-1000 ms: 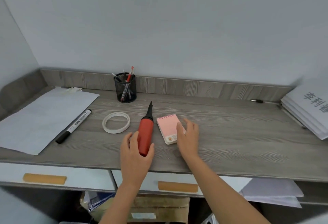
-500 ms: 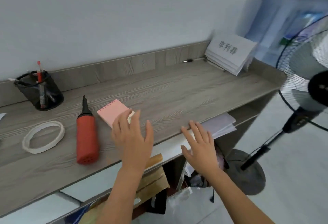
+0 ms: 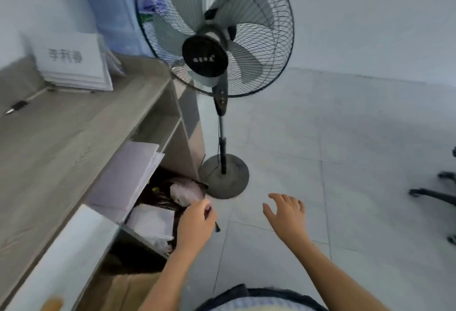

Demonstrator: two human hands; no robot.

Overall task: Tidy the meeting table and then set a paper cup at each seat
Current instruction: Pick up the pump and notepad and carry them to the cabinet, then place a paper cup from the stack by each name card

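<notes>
We start at the left hand (image 3: pixel 196 224): its fingers are loosely curled, low beside the table (image 3: pixel 56 152) edge, and we can make out nothing held in it. The right hand (image 3: pixel 286 213) is out over the floor (image 3: pixel 345 162), fingers spread and relaxed, also with nothing in it. We judge that 2 free hands carried out in front like this suit a walk to fetch something, not a grasp.

Just beyond the left hand, a pale plastic bag (image 3: pixel 186 192) sits in the dark space under the table. Loose sheets (image 3: pixel 123 175) jut from the shelf above it, stowed off the top. On the table itself we see 1 stack of printed papers (image 3: pixel 74 64) squared against the far corner, and a pen (image 3: pixel 16 108) lying apart from it.

A standing fan (image 3: pixel 209 54) is parked on the floor right beside the table's end. At the far right edge is a chair base (image 3: pixel 436 194), which hints at seating that way.

No paper cup is in view anywhere, so we reckon the cup stage has not begun and the cups must be found first.
</notes>
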